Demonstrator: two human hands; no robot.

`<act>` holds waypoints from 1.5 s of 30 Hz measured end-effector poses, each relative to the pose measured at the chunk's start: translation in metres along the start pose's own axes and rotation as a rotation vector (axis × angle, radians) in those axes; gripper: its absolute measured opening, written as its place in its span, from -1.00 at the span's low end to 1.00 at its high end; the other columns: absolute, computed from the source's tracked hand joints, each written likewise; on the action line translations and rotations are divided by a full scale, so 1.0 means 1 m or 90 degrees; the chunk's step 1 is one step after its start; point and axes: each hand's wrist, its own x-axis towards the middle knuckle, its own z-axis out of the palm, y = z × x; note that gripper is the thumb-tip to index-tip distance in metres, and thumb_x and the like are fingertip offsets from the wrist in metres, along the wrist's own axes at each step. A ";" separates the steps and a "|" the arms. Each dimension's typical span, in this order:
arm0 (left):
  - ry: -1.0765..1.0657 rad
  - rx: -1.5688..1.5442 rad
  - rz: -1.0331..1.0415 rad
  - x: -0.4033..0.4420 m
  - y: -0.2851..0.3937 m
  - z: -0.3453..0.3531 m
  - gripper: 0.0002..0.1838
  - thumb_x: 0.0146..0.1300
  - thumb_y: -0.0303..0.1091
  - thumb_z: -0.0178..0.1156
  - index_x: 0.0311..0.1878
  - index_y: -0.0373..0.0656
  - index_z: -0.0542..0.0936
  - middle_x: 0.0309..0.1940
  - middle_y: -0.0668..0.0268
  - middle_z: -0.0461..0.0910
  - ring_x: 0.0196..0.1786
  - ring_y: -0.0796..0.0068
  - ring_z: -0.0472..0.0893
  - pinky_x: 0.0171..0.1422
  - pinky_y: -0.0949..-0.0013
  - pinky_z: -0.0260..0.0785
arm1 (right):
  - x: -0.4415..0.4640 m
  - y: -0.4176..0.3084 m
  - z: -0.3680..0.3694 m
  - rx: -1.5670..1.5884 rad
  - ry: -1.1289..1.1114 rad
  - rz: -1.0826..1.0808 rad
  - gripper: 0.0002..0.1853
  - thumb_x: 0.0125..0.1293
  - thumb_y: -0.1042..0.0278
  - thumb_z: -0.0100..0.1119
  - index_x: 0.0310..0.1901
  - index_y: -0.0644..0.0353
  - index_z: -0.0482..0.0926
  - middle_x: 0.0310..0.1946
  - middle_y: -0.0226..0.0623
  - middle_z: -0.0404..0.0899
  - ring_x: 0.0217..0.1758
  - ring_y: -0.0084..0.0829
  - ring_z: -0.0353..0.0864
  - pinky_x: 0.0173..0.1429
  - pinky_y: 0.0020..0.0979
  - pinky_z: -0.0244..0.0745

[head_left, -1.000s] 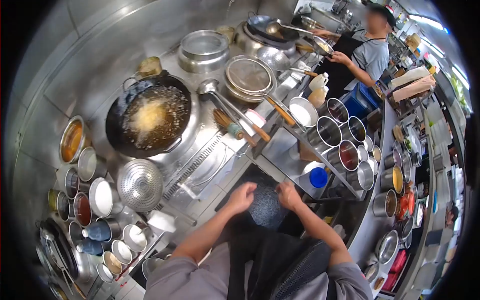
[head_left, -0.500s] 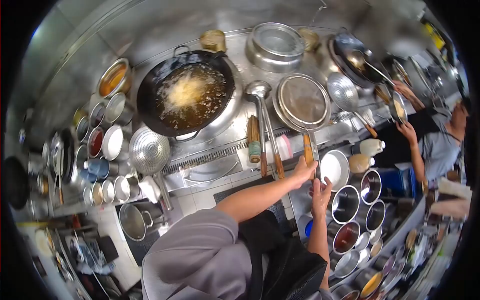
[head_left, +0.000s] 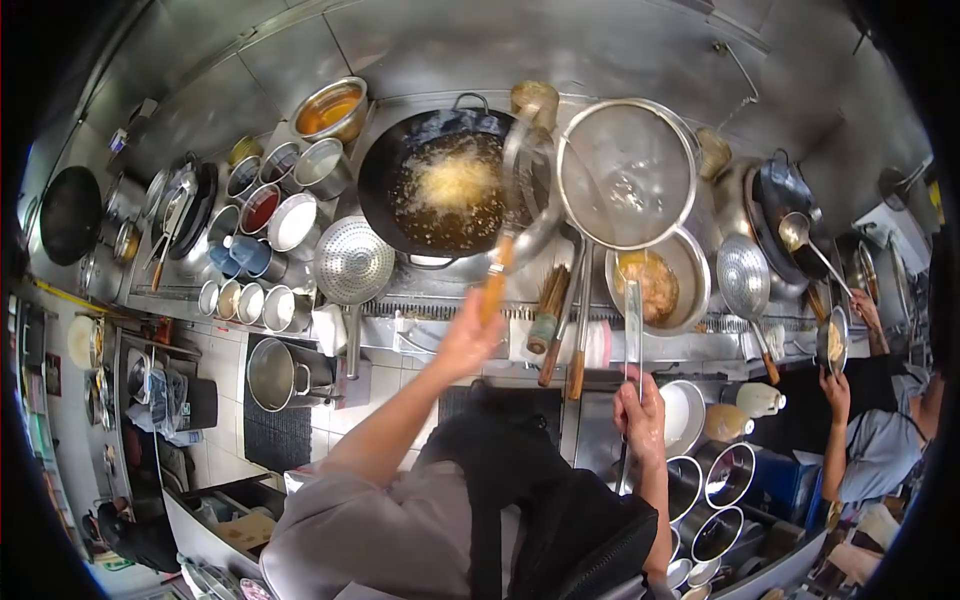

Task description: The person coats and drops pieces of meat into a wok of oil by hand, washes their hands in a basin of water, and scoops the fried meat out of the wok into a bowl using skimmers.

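Observation:
Bare, my left hand (head_left: 470, 335) is closed around the wooden handle of a strainer (head_left: 497, 270), whose round head is smeared by motion over the right rim of a black wok (head_left: 385, 160). Pale food (head_left: 455, 183) bubbles in the wok's oil. My right hand (head_left: 640, 410) grips the metal handle of a large fine-mesh strainer (head_left: 627, 180). That mesh is raised above and behind a metal pot (head_left: 697, 285), with its handle crossing the pot's front. Inside the pot are brownish pieces in liquid (head_left: 648, 285).
A perforated skimmer (head_left: 355, 260) lies left of the wok; another skimmer (head_left: 742, 278) is at right. Ladle handles and a bamboo brush (head_left: 548, 310) lie between wok and pot. Sauce containers (head_left: 293, 222) crowd the left. At far right, a co-worker's hand (head_left: 835, 395) holds a small pan.
The left hand has swung left to the wok with the wooden-handled strainer. The right hand's mesh strainer has lifted off the pot, uncovering its contents. The view has shifted right.

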 end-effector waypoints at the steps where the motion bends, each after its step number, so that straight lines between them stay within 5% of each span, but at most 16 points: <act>1: 0.083 0.105 0.049 0.005 -0.004 -0.027 -0.58 0.49 -0.28 0.11 0.30 -0.15 0.27 -0.23 0.01 0.60 -0.19 0.02 0.67 -0.21 0.09 0.49 | 0.014 -0.011 0.010 -0.051 -0.007 -0.009 -0.63 0.57 0.21 0.10 0.27 0.18 0.43 -0.54 -0.53 0.40 -0.60 -0.70 0.29 -0.55 -0.61 0.17; 4: 0.279 0.323 0.146 0.022 -0.012 -0.101 -0.51 0.40 -0.46 0.06 0.36 -0.16 0.23 -0.01 -0.29 0.57 0.03 -0.42 0.57 0.02 -0.21 0.43 | 0.079 -0.010 0.043 -0.216 -0.020 -0.104 -0.64 0.56 0.21 0.08 0.25 0.20 0.46 -0.56 -0.44 0.43 -0.57 -0.59 0.39 -0.49 -0.48 0.31; 7: 0.332 0.400 0.043 0.045 -0.032 -0.150 -0.52 0.38 -0.51 0.04 0.33 -0.28 0.22 -0.06 -0.35 0.56 -0.01 -0.40 0.59 0.03 -0.26 0.41 | 0.145 -0.007 0.084 -0.428 0.010 -0.187 -0.68 0.53 0.24 0.04 0.15 0.26 0.49 -0.50 -0.07 0.57 -0.44 -0.21 0.63 -0.24 -0.17 0.50; 9: 0.343 0.426 0.027 0.065 -0.060 -0.170 -0.55 0.37 -0.54 0.01 0.28 -0.37 0.21 -0.13 -0.40 0.56 -0.11 -0.48 0.58 0.01 -0.28 0.42 | 0.187 0.008 0.105 -0.524 0.011 -0.241 -0.72 0.52 0.27 0.04 0.07 0.29 0.51 -0.46 -0.02 0.62 -0.38 -0.16 0.69 -0.20 -0.15 0.53; 10: 0.335 0.417 0.017 0.072 -0.071 -0.173 -0.57 0.36 -0.55 0.01 0.26 -0.36 0.22 -0.16 -0.36 0.57 -0.17 -0.43 0.60 -0.04 -0.25 0.45 | 0.203 0.019 0.115 -0.555 0.011 -0.280 -0.72 0.51 0.27 0.04 0.05 0.31 0.52 -0.44 0.00 0.64 -0.37 -0.15 0.70 -0.18 -0.14 0.54; 12: 0.319 0.403 -0.006 0.085 -0.085 -0.170 -0.61 0.35 -0.56 0.01 0.22 -0.34 0.24 -0.23 -0.27 0.58 -0.29 -0.33 0.65 -0.14 -0.19 0.51 | 0.220 0.034 0.141 -0.252 -0.092 -0.029 -0.76 0.55 0.29 0.02 0.07 0.28 0.46 -0.54 -0.28 0.51 -0.65 -0.42 0.47 -0.56 -0.30 0.36; 14: 0.229 0.163 -0.118 0.087 -0.071 -0.164 -0.66 0.35 -0.55 0.05 0.16 -0.26 0.28 -0.32 -0.02 0.54 -0.40 0.06 0.59 -0.32 0.03 0.46 | 0.215 0.027 0.164 -0.027 -0.135 0.104 -0.76 0.57 0.29 0.02 0.11 0.23 0.42 -0.58 -0.43 0.40 -0.72 -0.58 0.29 -0.65 -0.42 0.18; 18: 0.123 -0.329 -0.181 0.076 -0.050 -0.155 -0.76 0.37 -0.56 0.07 0.02 -0.16 0.29 -0.41 0.34 0.38 -0.53 0.60 0.36 -0.53 0.40 0.25 | 0.195 0.018 0.190 -0.013 -0.143 0.100 -0.75 0.57 0.29 0.03 0.13 0.23 0.41 -0.58 -0.44 0.39 -0.73 -0.58 0.26 -0.65 -0.43 0.18; 20: 0.051 -0.485 -0.194 0.074 -0.050 -0.164 -0.77 0.38 -0.58 0.11 -0.01 -0.14 0.32 -0.36 0.33 0.43 -0.50 0.59 0.38 -0.48 0.42 0.26 | 0.180 0.013 0.197 -0.119 -0.128 0.041 -0.74 0.57 0.29 0.03 0.16 0.20 0.41 -0.59 -0.47 0.37 -0.71 -0.59 0.27 -0.65 -0.45 0.16; 24: -0.002 -0.661 -0.203 0.069 -0.046 -0.173 -0.77 0.38 -0.57 0.16 -0.03 -0.13 0.34 -0.35 0.34 0.45 -0.45 0.62 0.39 -0.42 0.48 0.25 | 0.158 0.011 0.198 -0.463 -0.065 -0.189 -0.76 0.52 0.34 0.06 0.09 0.27 0.47 -0.50 -0.03 0.59 -0.49 -0.14 0.65 -0.37 -0.17 0.46; 25: -0.004 -0.669 -0.203 0.068 -0.046 -0.175 -0.77 0.37 -0.57 0.16 -0.03 -0.13 0.35 -0.35 0.35 0.45 -0.45 0.62 0.39 -0.42 0.48 0.25 | 0.145 -0.005 0.204 -0.506 -0.042 -0.215 -0.75 0.50 0.35 0.06 0.08 0.31 0.50 -0.38 0.20 0.62 -0.27 0.19 0.69 -0.16 -0.04 0.51; 31: 0.041 -0.562 -0.166 0.045 -0.030 -0.181 -0.73 0.35 -0.57 0.14 0.01 -0.14 0.31 -0.37 0.35 0.41 -0.49 0.62 0.38 -0.45 0.45 0.25 | 0.131 -0.025 0.193 -0.479 -0.133 -0.217 -0.73 0.52 0.34 0.04 0.13 0.26 0.51 -0.33 0.30 0.60 -0.19 0.35 0.60 -0.15 0.06 0.47; 35: 0.098 -0.412 -0.154 0.031 -0.031 -0.177 -0.69 0.34 -0.59 0.09 0.06 -0.13 0.26 -0.39 0.36 0.39 -0.52 0.61 0.37 -0.52 0.42 0.24 | 0.148 -0.018 0.187 -0.608 -0.107 -0.223 -0.71 0.51 0.32 0.05 0.15 0.28 0.50 -0.31 0.18 0.64 -0.20 0.27 0.64 -0.15 -0.02 0.50; 38: 0.149 -0.285 -0.142 0.028 -0.032 -0.168 -0.71 0.35 -0.59 0.07 0.07 -0.15 0.27 -0.39 0.36 0.38 -0.53 0.60 0.37 -0.54 0.42 0.23 | 0.138 -0.016 0.189 -0.487 -0.102 -0.227 -0.70 0.51 0.33 0.05 0.16 0.27 0.50 -0.35 0.14 0.64 -0.22 0.22 0.66 -0.15 -0.05 0.50; 42: 0.174 -0.157 -0.139 0.025 -0.025 -0.157 -0.67 0.37 -0.55 0.06 0.16 -0.18 0.28 -0.41 0.33 0.39 -0.54 0.55 0.40 -0.55 0.40 0.28 | 0.150 0.000 0.173 -0.482 -0.139 -0.189 -0.73 0.53 0.33 0.04 0.13 0.27 0.51 -0.47 0.01 0.59 -0.42 -0.07 0.64 -0.24 -0.16 0.49; 45: 0.241 0.069 -0.112 0.026 -0.048 -0.150 -0.58 0.36 -0.48 0.07 0.24 -0.32 0.26 -0.16 -0.14 0.54 -0.14 -0.12 0.58 -0.03 0.00 0.41 | 0.160 0.009 0.165 -0.556 -0.093 -0.274 -0.74 0.55 0.29 0.05 0.12 0.23 0.51 -0.56 -0.32 0.49 -0.52 -0.50 0.50 -0.37 -0.35 0.43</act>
